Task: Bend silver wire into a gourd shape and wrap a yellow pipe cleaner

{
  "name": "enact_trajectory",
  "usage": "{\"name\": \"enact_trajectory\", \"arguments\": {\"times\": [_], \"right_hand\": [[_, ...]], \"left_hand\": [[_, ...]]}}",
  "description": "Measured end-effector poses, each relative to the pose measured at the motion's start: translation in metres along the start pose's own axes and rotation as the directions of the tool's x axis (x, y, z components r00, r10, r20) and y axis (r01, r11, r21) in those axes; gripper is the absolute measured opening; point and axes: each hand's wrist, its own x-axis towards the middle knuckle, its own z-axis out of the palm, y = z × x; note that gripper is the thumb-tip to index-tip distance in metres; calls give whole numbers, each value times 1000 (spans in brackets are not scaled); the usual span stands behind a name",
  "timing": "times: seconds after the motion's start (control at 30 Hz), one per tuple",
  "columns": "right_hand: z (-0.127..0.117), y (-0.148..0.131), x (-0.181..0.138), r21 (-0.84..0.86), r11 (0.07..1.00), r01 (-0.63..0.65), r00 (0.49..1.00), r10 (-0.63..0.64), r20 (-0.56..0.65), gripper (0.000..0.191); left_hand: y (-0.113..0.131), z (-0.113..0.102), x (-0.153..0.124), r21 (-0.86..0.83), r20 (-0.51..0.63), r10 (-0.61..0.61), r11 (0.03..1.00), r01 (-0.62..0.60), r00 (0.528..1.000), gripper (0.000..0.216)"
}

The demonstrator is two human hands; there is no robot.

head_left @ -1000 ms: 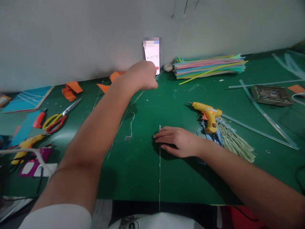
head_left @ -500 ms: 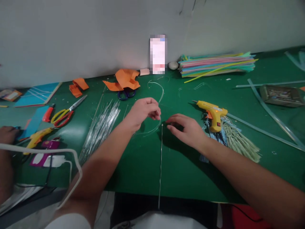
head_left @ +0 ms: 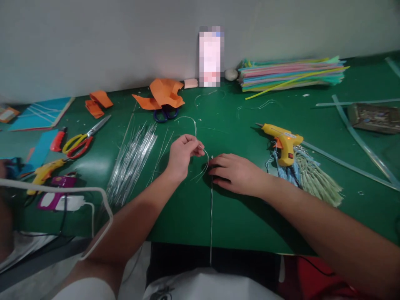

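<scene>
Now, left hand (head_left: 184, 156) pinching a thin loopy thread (head_left: 208, 159) between thumb and finger, just over the green table (head_left: 181, 216), right hand (head_left: 236, 173) laid across a straight string (head_left: 211, 216) near its far end, can't tell if it grips, yellow glue gun (head_left: 283, 139) to the right.

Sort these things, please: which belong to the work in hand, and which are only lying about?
Seemingly in use: curved pale strand in left hand; straight pale cord under right hand.
Apparently lying about: glue gun by tassels; orange paper; red-yellow scissors.
</scene>
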Motion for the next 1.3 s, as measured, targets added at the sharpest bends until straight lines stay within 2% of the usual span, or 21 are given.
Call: {"name": "enact_trajectory", "arguments": {"times": [0.13,0.27,0.33,0.37,0.4,0.47,0.5,0.53,0.57,0.63,0.7,0.83,0.97,1.07,1.17,1.3], "right_hand": [[1,-7,1,22,997,70,997,-70,23,20],[0,-16,0,96,984,148,989,-145,-42,20],[-2,-18,0,169,982,79,986,-52,-159,20],[-3,-18,0,218,976,-10,971,61,-229,19],[-3,-17,1,282,951,-124,933,208,-293,18],[-4,-13,3,458,822,-338,782,516,-349,15],[-4,-10,5,557,727,-402,700,636,-325,16],[-4,-8,7,647,630,-429,642,717,-272,19],[-3,-5,9,721,542,-431,614,762,-206,23],[-2,-2,13,813,411,-412,612,786,-87,29],[-2,-2,16,838,349,-419,626,780,-12,32],[-8,-4,20,831,318,-456,652,756,68,30],[-18,-2,22,856,266,-444,686,715,134,27],[-25,1,27,870,198,-452,683,703,195,28],[-28,1,34,876,179,-447,667,719,193,28],[-28,-2,41,885,237,-400,656,749,95,27]], "left_hand": [[-6,0,2,-49,11,107,993,-107,994,9],[-8,1,2,-43,-5,98,994,-98,995,9],[-8,4,3,-38,-29,67,997,-68,997,9],[-8,6,3,-42,-39,50,998,-52,998,9],[-7,8,3,-47,-45,31,998,-33,998,8],[-5,12,5,-49,-44,-5,999,3,999,7],[-4,15,5,-46,-41,-22,999,20,999,7],[-3,17,6,-41,-38,-37,999,35,999,7],[-2,18,6,-33,-37,-49,998,48,998,7],[-3,20,6,-14,-28,-63,998,62,998,6],[-6,20,6,0,-1,-49,999,49,999,5],[-14,17,7,-28,83,13,1000,-11,996,6],[-18,12,9,-88,164,-4,996,18,986,9],[-18,11,9,-145,199,0,989,29,980,10],[-16,11,7,-159,176,28,987,1,984,17],[-3,9,3,-71,108,72,995,-64,992,21]]}}
